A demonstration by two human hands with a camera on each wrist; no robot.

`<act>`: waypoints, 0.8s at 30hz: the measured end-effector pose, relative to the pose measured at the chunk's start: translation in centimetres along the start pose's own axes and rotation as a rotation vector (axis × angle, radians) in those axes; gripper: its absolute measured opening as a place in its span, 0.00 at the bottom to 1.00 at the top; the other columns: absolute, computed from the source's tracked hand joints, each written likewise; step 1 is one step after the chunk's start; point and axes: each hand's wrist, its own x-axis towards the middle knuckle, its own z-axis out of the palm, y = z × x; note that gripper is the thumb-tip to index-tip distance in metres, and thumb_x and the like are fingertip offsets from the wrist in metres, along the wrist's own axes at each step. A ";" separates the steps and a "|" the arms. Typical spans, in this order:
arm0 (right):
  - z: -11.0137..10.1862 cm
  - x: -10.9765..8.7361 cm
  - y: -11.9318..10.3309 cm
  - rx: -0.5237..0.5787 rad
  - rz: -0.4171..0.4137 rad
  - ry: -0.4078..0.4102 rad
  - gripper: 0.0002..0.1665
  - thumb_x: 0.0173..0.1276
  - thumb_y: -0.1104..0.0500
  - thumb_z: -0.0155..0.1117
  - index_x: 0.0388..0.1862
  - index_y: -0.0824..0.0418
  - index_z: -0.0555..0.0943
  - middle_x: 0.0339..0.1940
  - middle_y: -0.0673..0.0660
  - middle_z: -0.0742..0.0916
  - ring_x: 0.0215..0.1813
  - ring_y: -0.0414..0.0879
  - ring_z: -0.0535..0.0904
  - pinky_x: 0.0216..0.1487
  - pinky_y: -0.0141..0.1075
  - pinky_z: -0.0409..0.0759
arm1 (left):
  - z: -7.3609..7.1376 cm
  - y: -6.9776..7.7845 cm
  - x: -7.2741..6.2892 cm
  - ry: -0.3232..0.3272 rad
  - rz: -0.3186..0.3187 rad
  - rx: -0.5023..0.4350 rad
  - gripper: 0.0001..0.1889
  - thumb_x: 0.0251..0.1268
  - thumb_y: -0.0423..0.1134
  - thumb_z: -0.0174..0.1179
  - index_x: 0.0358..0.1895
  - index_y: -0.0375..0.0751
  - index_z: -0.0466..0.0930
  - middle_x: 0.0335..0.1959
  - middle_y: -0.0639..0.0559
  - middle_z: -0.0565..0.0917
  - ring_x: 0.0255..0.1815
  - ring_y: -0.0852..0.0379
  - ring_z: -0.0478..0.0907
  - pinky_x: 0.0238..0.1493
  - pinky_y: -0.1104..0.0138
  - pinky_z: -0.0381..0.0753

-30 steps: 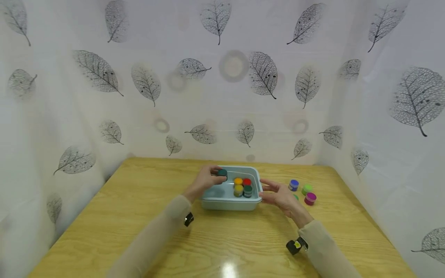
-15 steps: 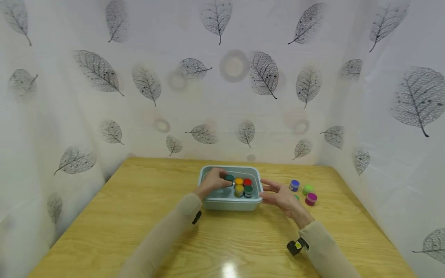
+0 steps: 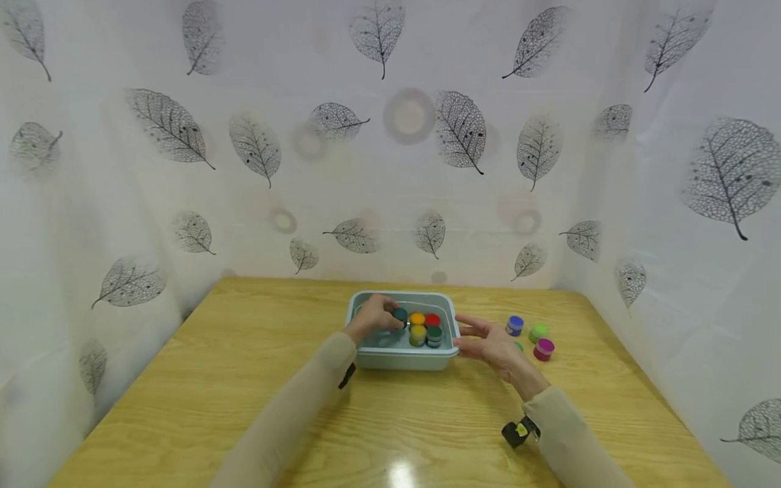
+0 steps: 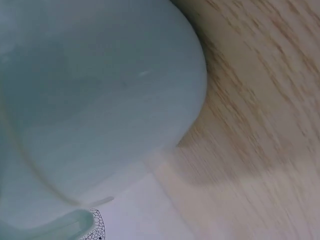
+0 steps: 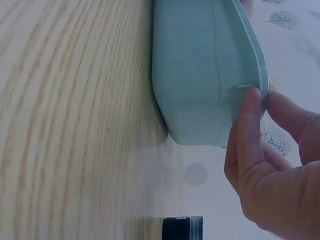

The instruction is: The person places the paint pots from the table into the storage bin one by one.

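A light blue-green plastic bin stands on the table, its outer wall filling much of the left wrist view. Inside it, my left hand holds a small dark teal paint jar low, left of the other jars; whether it touches the floor is hidden. Beside it sit an orange-lidded jar, a red jar, a yellow jar and a dark green jar. My right hand pinches the bin's right rim between thumb and fingers. The left wrist view does not show the left hand.
Right of the bin, a blue jar, a lime green jar and a magenta jar stand on the wooden table. A green jar is mostly hidden behind the right hand. A leaf-print curtain surrounds the table.
My left hand has moved right and down into the bin with the dark teal jar, now close to the orange-lidded one. The right hand and the bin have stayed put.
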 end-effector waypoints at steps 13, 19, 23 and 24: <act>0.0 -0.1 -0.1 -0.011 -0.001 0.006 0.40 0.67 0.65 0.66 0.75 0.64 0.62 0.69 0.75 0.70 0.59 0.59 0.81 0.57 0.45 0.83 | 0.4 0.5 0.2 -0.013 -0.127 0.033 0.23 0.49 0.27 0.73 0.53 0.34 0.82 0.42 0.42 0.86 0.23 0.55 0.79 0.34 0.60 0.88; 0.1 -0.1 -0.2 -0.016 0.006 0.017 0.40 0.67 0.65 0.66 0.75 0.64 0.62 0.69 0.74 0.71 0.57 0.56 0.82 0.59 0.46 0.82 | 0.5 0.6 0.3 -0.039 -0.160 0.023 0.23 0.49 0.26 0.73 0.52 0.32 0.81 0.40 0.40 0.85 0.33 0.46 0.87 0.37 0.60 0.89; 0.1 -0.1 -0.2 -0.020 0.007 0.013 0.40 0.67 0.65 0.66 0.75 0.64 0.62 0.69 0.74 0.71 0.57 0.56 0.82 0.58 0.46 0.82 | 0.6 0.6 0.3 -0.039 -0.173 0.015 0.23 0.50 0.26 0.72 0.53 0.33 0.81 0.43 0.40 0.84 0.35 0.47 0.87 0.39 0.61 0.89; 0.1 -0.1 -0.2 -0.020 0.008 0.014 0.40 0.67 0.66 0.66 0.75 0.64 0.62 0.69 0.74 0.71 0.57 0.56 0.82 0.58 0.46 0.83 | 0.6 0.6 0.3 -0.040 -0.174 0.009 0.23 0.50 0.26 0.72 0.53 0.33 0.81 0.43 0.39 0.84 0.34 0.47 0.87 0.40 0.61 0.89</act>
